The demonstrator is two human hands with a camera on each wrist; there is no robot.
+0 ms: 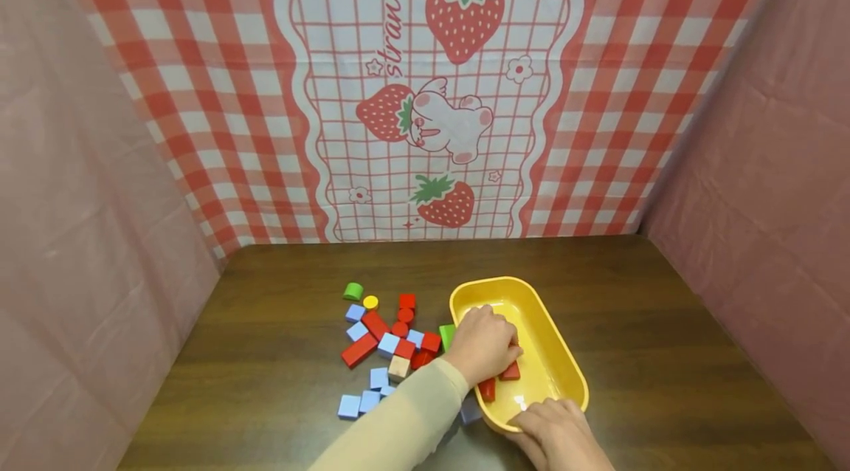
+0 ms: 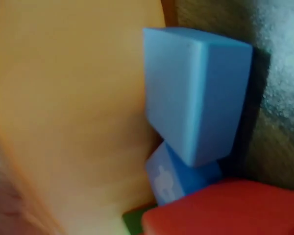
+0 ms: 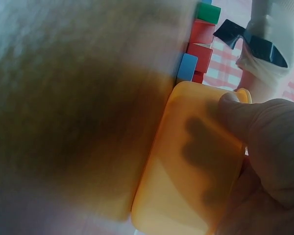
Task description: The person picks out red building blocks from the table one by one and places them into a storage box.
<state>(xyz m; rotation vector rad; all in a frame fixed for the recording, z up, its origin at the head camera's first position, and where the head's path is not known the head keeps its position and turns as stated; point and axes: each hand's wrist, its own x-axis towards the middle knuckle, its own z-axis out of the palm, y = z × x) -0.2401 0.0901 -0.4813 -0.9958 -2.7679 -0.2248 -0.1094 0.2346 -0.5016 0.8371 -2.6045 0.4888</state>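
Note:
A yellow plastic tray (image 1: 564, 360) sits on the table, its outer wall (image 3: 196, 161) filling the middle of the right wrist view. My right hand (image 1: 561, 430) grips its near rim, with the thumb (image 3: 235, 115) against the outside wall. Over the tray's left side reaches my left hand (image 1: 483, 345), fingers bent down into it and fingertips hidden. I cannot tell whether they hold a block. Close under that hand lie a red block (image 1: 510, 372) and a rounded red piece (image 1: 488, 390) in the tray. A blue block (image 2: 196, 93) stands against the tray's outer side.
Left of the tray spread several loose blocks: red ones (image 1: 360, 350), light blue ones (image 1: 349, 406), a plain wood one (image 1: 399, 368), a yellow disc (image 1: 370, 302) and a green half-round (image 1: 353, 291). A green block (image 1: 447, 335) sits at the tray's left edge. A checked cloth (image 1: 265, 161) hangs behind.

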